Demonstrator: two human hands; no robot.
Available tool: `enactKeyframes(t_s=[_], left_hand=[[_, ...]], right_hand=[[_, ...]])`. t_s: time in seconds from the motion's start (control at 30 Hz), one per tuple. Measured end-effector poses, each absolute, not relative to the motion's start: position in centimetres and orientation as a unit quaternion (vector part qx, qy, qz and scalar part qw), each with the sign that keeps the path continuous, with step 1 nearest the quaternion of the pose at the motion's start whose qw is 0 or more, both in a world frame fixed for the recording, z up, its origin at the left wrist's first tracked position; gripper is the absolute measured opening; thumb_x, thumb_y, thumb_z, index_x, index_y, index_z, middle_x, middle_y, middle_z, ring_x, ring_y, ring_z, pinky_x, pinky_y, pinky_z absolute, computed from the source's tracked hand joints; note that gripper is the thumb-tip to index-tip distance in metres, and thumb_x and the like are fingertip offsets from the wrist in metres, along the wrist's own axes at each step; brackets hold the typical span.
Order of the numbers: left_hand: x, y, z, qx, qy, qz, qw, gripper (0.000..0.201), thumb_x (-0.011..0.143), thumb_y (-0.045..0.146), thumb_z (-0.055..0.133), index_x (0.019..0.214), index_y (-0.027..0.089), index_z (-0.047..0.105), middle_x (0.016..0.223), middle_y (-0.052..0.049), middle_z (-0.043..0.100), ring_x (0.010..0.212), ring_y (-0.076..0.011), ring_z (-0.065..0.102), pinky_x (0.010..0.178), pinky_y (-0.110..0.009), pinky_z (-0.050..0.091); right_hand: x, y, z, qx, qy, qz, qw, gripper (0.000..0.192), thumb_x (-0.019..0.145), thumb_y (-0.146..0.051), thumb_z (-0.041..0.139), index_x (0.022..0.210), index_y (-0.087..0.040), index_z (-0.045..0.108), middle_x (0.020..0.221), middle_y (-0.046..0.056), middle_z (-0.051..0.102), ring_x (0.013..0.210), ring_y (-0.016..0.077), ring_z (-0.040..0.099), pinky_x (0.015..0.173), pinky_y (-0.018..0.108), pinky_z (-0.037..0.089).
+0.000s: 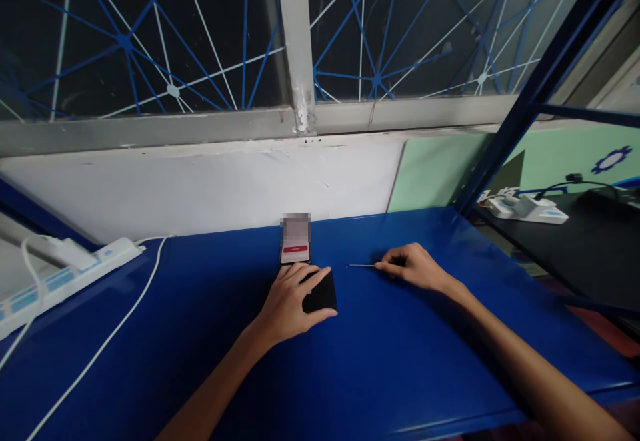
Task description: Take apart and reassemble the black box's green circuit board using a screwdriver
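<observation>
My left hand [289,301] spans a flat black rectangular object [323,293] on the blue table, the thumb along its near edge and the fingers over its far side. Part of the black object is hidden under that hand. A phone [295,249] stands just beyond my left fingertips, its lit screen showing a red bar and a blurred upper part. To the right, my right hand [413,265] pinches a thin metal rod [361,265] close above or on the tabletop. The rod's tip points left toward the black object, apart from it; its other end is hidden in my fingers.
The blue table [400,367] runs up to a white wall below windows. At the left lies a white power strip [70,277] with a white cable [117,326] trailing forward. A blue metal post [500,147] rises at the right, beside a black shelf with another power strip [527,209].
</observation>
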State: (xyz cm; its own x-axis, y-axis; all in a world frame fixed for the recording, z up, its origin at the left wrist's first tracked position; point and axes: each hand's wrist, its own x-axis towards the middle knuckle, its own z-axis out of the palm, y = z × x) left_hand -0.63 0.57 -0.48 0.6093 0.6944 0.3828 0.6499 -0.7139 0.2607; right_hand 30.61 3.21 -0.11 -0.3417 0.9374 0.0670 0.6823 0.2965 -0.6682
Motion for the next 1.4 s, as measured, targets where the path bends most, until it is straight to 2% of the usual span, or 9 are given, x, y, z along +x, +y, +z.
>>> enactKeyframes(t_s=[0.07, 0.2, 0.43, 0.6, 0.83, 1.4], left_hand=[[-0.5, 0.6, -0.4, 0.893, 0.371, 0.252, 0.043, 0.060, 0.080, 0.048, 0.070, 0.132, 0.024, 0.053, 0.120, -0.010, 0.063, 0.110, -0.0292, 0.056, 0.093, -0.048, 0.045], [-0.3, 0.8, -0.4, 0.873, 0.374, 0.313, 0.019, 0.032, 0.090, 0.033, 0.061, 0.120, 0.022, 0.062, 0.110, -0.008, 0.066, 0.105, -0.0254, 0.059, 0.090, -0.044, 0.046], [0.2, 0.4, -0.3, 0.840, 0.388, 0.380, 0.023, 0.010, 0.087, 0.028, 0.065, 0.092, 0.020, 0.069, 0.085, -0.003, 0.068, 0.081, -0.0196, 0.062, 0.074, -0.036, 0.047], [0.5, 0.2, -0.4, 0.836, 0.387, 0.387, 0.029, 0.009, 0.084, 0.028, 0.070, 0.082, 0.019, 0.070, 0.078, -0.003, 0.068, 0.075, -0.0182, 0.061, 0.069, -0.033, 0.046], [0.6, 0.1, -0.7, 0.848, 0.370, 0.379, 0.010, 0.005, 0.084, 0.021, 0.069, 0.081, 0.017, 0.071, 0.075, -0.002, 0.067, 0.073, -0.0177, 0.058, 0.067, -0.032, 0.044], [0.7, 0.3, -0.5, 0.831, 0.334, 0.441, 0.052, 0.010, 0.088, 0.017, 0.064, 0.091, 0.020, 0.072, 0.079, -0.002, 0.068, 0.072, -0.0150, 0.060, 0.068, -0.030, 0.047]], right_hand=[[30.6, 3.2, -0.1, -0.519, -0.767, 0.288, 0.243, 0.042, 0.085, -0.055, 0.058, 0.075, -0.016, 0.071, 0.058, 0.002, 0.064, 0.049, 0.0119, 0.053, 0.050, 0.024, 0.035], [30.2, 2.8, 0.2, -0.495, -0.756, 0.328, 0.274, 0.040, 0.084, -0.053, 0.060, 0.075, -0.015, 0.070, 0.059, 0.002, 0.063, 0.051, 0.0115, 0.052, 0.051, 0.023, 0.037], [28.1, 1.4, 0.7, -0.448, -0.742, 0.388, 0.313, 0.034, 0.083, -0.048, 0.065, 0.078, -0.014, 0.069, 0.062, 0.001, 0.060, 0.054, 0.0114, 0.051, 0.052, 0.023, 0.039], [27.2, 0.7, 1.0, -0.425, -0.763, 0.367, 0.319, 0.030, 0.083, -0.044, 0.066, 0.078, -0.014, 0.069, 0.065, 0.001, 0.062, 0.056, 0.0106, 0.050, 0.054, 0.023, 0.038], [26.9, 0.5, 1.2, -0.408, -0.789, 0.339, 0.310, 0.029, 0.084, -0.042, 0.066, 0.076, -0.014, 0.070, 0.068, 0.001, 0.064, 0.059, 0.0103, 0.051, 0.057, 0.023, 0.037], [27.1, 0.5, 1.7, -0.407, -0.775, 0.354, 0.330, 0.030, 0.083, -0.043, 0.067, 0.076, -0.014, 0.069, 0.067, 0.001, 0.063, 0.059, 0.0104, 0.050, 0.056, 0.023, 0.037]])
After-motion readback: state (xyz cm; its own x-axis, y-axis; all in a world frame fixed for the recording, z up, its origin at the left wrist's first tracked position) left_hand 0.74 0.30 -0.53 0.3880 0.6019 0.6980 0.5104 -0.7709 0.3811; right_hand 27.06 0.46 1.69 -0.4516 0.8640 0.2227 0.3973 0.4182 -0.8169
